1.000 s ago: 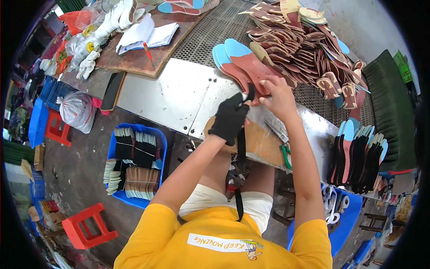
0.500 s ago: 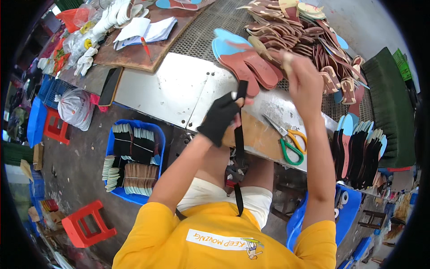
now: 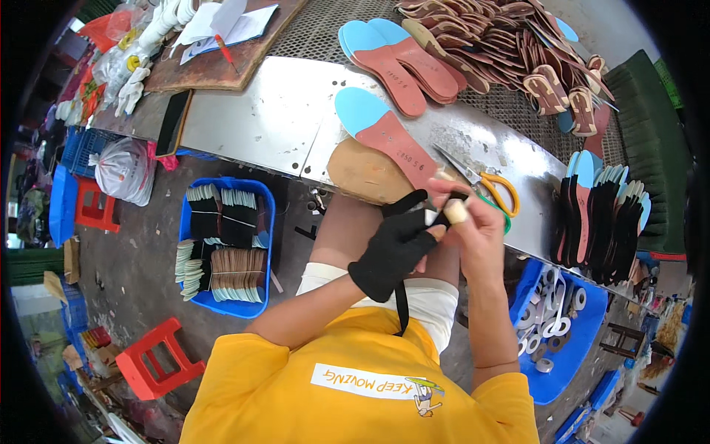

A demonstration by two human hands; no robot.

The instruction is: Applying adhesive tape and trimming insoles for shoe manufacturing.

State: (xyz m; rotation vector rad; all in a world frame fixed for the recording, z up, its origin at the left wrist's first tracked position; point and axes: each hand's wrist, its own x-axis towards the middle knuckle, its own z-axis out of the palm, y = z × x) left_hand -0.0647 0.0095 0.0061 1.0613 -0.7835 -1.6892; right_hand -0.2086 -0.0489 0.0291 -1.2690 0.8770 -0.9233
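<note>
A black strap (image 3: pixel 401 296) is held between both hands, near the bench edge.

It is pinched by the gloved left hand (image 3: pixel 396 248) and bare right hand (image 3: pixel 473 229); next, careful placing on the insole (image 3: pixel 388 137) seems needed.

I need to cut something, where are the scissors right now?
In the head view, the orange-handled scissors lie on the metal bench, just beyond the right hand, right of the single blue-and-red insole.
</note>
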